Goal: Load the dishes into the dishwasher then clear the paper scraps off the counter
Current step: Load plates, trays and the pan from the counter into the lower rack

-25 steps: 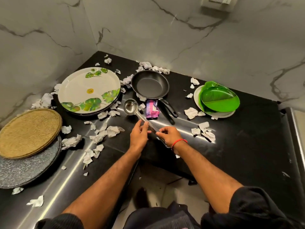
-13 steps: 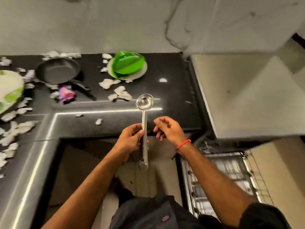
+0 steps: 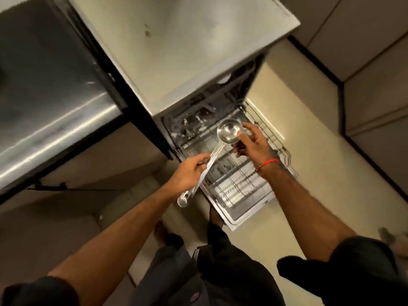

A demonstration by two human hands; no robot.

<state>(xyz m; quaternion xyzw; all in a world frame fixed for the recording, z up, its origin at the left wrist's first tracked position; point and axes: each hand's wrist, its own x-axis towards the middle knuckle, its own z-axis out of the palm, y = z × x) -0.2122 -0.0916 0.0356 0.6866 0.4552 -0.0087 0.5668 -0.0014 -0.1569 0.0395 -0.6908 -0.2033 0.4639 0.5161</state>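
Note:
A steel ladle hangs over the pulled-out dishwasher rack, bowl up and to the right. My left hand grips its long handle near the middle. My right hand holds the rim of the ladle's bowl with thumb and fingers. The wire rack sits on the open dishwasher door below both hands and looks bare of dishes. The plates, pan and paper scraps are out of view.
The black counter's edge runs along the left. The pale top of the dishwasher fills the upper middle. Beige floor lies to the right, with cabinet fronts beyond. My legs stand just before the open door.
I have turned right from the counter to the dishwasher, carrying the ladle. My right hand, empty half a second ago, now holds the ladle's bowl; the ladle is tilted over the rack.

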